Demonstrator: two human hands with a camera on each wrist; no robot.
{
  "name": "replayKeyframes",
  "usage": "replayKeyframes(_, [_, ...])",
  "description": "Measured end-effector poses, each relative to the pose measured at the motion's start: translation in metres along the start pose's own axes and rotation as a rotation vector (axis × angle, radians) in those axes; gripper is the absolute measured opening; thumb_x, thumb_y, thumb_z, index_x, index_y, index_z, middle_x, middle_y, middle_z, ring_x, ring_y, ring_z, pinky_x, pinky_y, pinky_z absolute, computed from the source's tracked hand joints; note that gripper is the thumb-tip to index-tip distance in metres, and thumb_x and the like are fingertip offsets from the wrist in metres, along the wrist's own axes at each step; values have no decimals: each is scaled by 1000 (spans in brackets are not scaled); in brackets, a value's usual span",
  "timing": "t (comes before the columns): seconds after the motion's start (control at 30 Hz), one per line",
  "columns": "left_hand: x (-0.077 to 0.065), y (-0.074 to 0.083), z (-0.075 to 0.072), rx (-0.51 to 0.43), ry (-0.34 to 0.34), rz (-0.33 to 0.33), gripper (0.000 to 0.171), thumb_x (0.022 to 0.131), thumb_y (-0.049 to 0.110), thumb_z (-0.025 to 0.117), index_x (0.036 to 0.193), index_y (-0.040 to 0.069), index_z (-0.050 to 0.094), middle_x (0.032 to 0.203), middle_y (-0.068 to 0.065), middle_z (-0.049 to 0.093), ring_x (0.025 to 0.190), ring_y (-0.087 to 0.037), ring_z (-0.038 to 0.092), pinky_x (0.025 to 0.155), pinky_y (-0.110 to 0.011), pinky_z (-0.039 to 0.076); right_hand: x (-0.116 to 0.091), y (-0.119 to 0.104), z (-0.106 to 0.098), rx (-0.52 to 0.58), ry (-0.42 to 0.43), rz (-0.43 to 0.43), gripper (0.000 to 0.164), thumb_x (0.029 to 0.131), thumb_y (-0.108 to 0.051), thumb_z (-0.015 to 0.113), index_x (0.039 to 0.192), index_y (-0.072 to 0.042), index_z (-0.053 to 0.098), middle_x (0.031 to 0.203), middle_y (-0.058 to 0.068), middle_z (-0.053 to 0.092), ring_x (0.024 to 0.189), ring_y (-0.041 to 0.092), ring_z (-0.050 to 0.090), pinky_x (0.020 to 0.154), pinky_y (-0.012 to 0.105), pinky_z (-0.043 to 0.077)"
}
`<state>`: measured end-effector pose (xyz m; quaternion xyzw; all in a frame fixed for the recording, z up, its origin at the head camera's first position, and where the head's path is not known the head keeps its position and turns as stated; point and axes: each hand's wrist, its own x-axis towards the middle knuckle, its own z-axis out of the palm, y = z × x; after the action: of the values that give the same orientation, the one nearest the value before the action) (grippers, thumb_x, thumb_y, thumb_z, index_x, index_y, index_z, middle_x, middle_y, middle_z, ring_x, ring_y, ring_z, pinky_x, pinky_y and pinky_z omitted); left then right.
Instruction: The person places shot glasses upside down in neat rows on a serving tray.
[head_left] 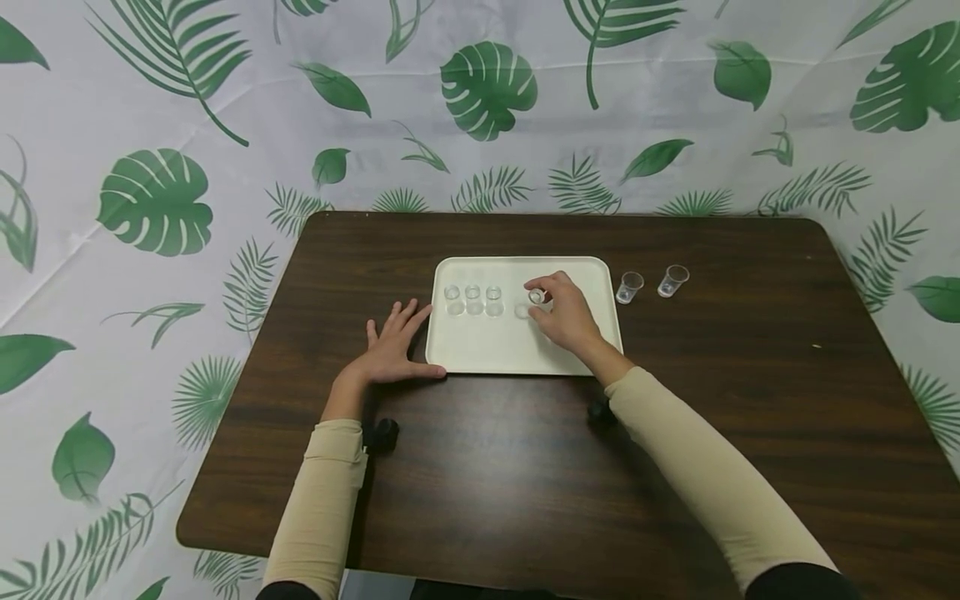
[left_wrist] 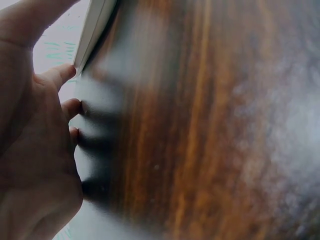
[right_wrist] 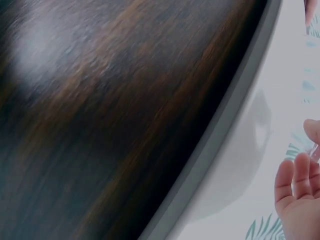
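A white tray point(head_left: 495, 350) lies on the dark wooden table. Several small clear plastic cups are on it, among them a row of three point(head_left: 472, 293) toward its left side. My right hand point(head_left: 566, 317) is over the tray's right half, pinching a clear cup point(head_left: 536, 296) between thumb and fingers; in the right wrist view the curled fingers point(right_wrist: 300, 182) show at the right edge. With fingers spread, my left hand point(head_left: 386, 354) rests at the tray's left side, its thumb at the near left corner and its index fingertip by the left edge.
Two more clear cups stand on the table point(head_left: 750, 350) just right of the tray, one nearer point(head_left: 630, 287) and one farther point(head_left: 672, 281). A white cloth point(head_left: 420, 83) with green leaves hangs behind the table. Small dark pieces of the wrist gear point(head_left: 385, 435) sit under the wrists.
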<state>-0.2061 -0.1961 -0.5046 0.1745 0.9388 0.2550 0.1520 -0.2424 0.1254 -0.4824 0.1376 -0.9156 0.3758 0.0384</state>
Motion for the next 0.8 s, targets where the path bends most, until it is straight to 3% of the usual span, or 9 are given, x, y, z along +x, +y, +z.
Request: replayKeyframes(0.8, [0, 2, -1, -4, -6, -2, 112, 75, 68, 71, 160, 28, 9, 165, -7, -1, 149, -30, -11, 105, -69, -12, 9, -14, 16, -53, -52, 20, 39, 90, -4, 67, 128, -9, 63, 112, 9, 52, 95, 23, 54, 81, 38, 45])
